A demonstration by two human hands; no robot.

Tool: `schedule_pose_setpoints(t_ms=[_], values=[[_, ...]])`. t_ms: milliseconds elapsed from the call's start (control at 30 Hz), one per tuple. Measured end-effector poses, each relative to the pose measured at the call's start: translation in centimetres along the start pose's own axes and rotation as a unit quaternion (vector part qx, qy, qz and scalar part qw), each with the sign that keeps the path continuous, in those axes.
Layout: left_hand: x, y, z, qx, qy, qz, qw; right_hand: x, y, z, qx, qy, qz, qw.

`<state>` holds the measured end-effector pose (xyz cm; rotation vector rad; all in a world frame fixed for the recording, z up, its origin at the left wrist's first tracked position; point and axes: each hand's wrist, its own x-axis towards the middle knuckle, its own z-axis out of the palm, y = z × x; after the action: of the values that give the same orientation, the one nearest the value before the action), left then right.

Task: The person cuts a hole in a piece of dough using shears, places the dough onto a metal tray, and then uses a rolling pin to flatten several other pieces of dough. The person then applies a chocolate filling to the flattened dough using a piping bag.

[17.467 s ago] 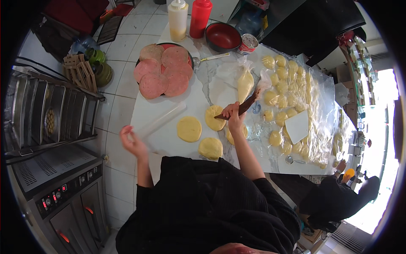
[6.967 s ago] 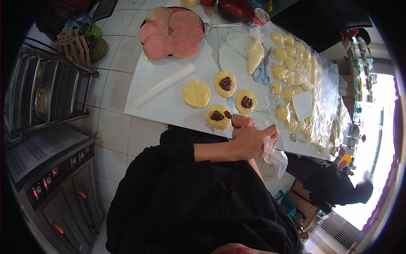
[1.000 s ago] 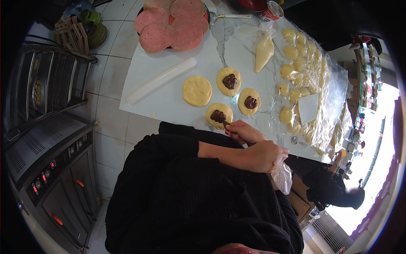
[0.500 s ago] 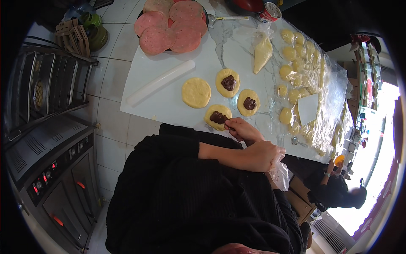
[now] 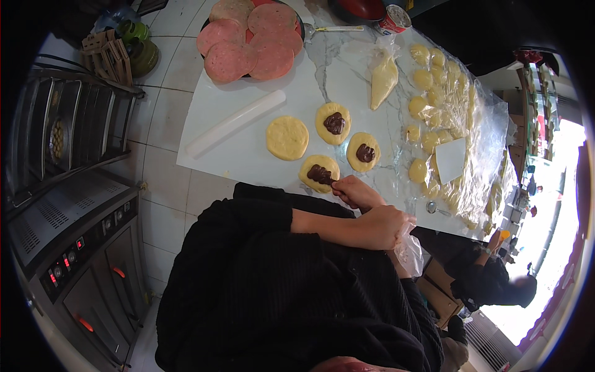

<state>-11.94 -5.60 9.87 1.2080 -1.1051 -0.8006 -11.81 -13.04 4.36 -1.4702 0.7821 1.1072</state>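
Observation:
A yellow dough round (image 5: 310, 167) with a dark chocolate strip across it lies near the table's front edge. Over its right end is my right hand (image 5: 358, 191), fingers pinched around the narrow tip of a piping bag. My left hand (image 5: 395, 227) crosses above my right wrist, closed on the bag's upper part; clear plastic of the piping bag (image 5: 409, 253) hangs out below it. Most of the bag is hidden by my hands. Two more rounds carry chocolate, a farther dough round (image 5: 333, 124) and a right-hand dough round (image 5: 364, 152). A plain dough round (image 5: 287, 137) sits left of them.
On the table lie a white rolling pin (image 5: 235, 123), a tray with pink round slices (image 5: 251, 46), a cream-filled piping bag (image 5: 384, 80) and several dough balls under plastic sheeting (image 5: 489, 124). An oven (image 5: 80, 260) stands left; a person (image 5: 493, 282) is at right.
My right hand has shifted slightly right and down with the bag's tip, and the chocolate strip reaches a little farther right. My left hand stays almost in place.

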Motion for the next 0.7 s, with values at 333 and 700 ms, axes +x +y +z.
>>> schedule_pose_setpoints(t_ms=[333,700], values=[[0.9,3.9,-1.7,-0.093,-0.031,0.021,0.995,-3.1,-0.5,-1.5,0.044,-0.159,-0.109,0.980],[1.3,7.1,-0.9,-0.074,-0.092,0.088,0.989,-10.1,3.7,-0.2,0.117,0.161,-0.369,0.908]])
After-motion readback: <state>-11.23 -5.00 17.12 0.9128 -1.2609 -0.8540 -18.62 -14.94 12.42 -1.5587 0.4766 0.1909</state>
